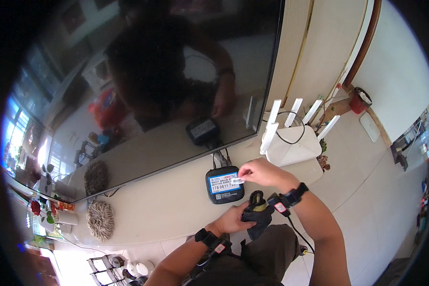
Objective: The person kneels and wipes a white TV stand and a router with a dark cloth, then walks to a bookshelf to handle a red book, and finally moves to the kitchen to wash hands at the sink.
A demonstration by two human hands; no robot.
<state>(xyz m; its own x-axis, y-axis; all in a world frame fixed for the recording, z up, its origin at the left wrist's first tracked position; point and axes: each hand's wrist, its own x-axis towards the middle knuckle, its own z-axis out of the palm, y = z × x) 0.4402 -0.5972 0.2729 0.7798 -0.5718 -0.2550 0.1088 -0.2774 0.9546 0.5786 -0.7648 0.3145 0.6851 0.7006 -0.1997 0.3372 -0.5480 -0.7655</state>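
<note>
My left hand (232, 218) grips a black fabric item (259, 216), perhaps a pouch or folded glove, with a yellowish inside showing at its top. Pinched between the fingertips of my right hand (262, 174) is a small whitish object (237, 180), too blurred to name. It is over the right side of a black set-top box (226, 197), whose top bears a blue-and-white label with writing. I cannot tell whether the small object touches the box. Cables run from the box's rear toward the television (186, 89). Both wrists wear black straps with small devices.
A white router (295, 144) with several upright antennas stands right of the box on the pale cabinet top (157, 214). A shaggy grey-beige duster head (100, 220) lies at the left, near a red artificial-looking flower (35, 207). A small red bin (359, 100) stands on the floor.
</note>
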